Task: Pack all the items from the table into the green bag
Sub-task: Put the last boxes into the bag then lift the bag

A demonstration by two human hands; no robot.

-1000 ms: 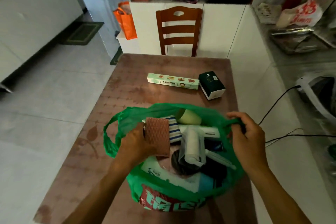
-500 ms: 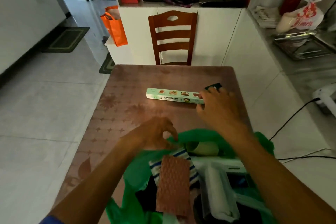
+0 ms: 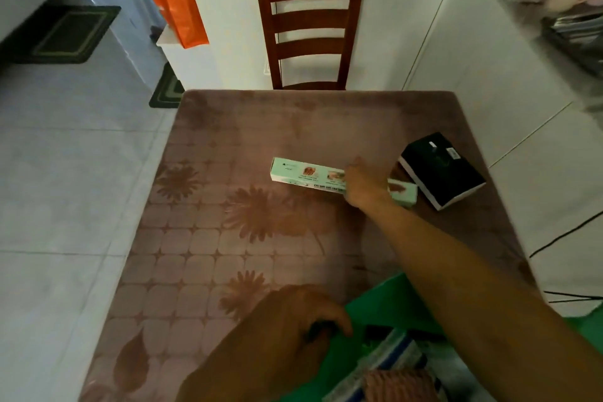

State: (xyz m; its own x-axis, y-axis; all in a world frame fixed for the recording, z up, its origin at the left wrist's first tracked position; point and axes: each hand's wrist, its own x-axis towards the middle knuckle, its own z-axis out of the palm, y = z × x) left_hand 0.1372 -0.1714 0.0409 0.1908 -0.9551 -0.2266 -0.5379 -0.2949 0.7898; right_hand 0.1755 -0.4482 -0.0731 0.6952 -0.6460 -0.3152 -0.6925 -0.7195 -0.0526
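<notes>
Two hands in view. Right hand (image 3: pixel 365 184) reaches far across the bench (image 3: pixel 228 206), fingers closed over the long pale-green carton (image 3: pixel 306 173), which lies just beside a black box (image 3: pixel 440 170). Left hand (image 3: pixel 293 320) pinches the rim of the green bag (image 3: pixel 391 307) at the near edge. Wooden chair (image 3: pixel 310 26) behind; orange bag (image 3: pixel 179 3) far left.

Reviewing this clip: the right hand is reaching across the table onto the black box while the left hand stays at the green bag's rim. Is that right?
Not quite. In the head view the right hand rests on the long pale green box, not on the black box, which lies untouched beside it to the right. The rest holds: the left hand is at the rim of the green bag.
</notes>
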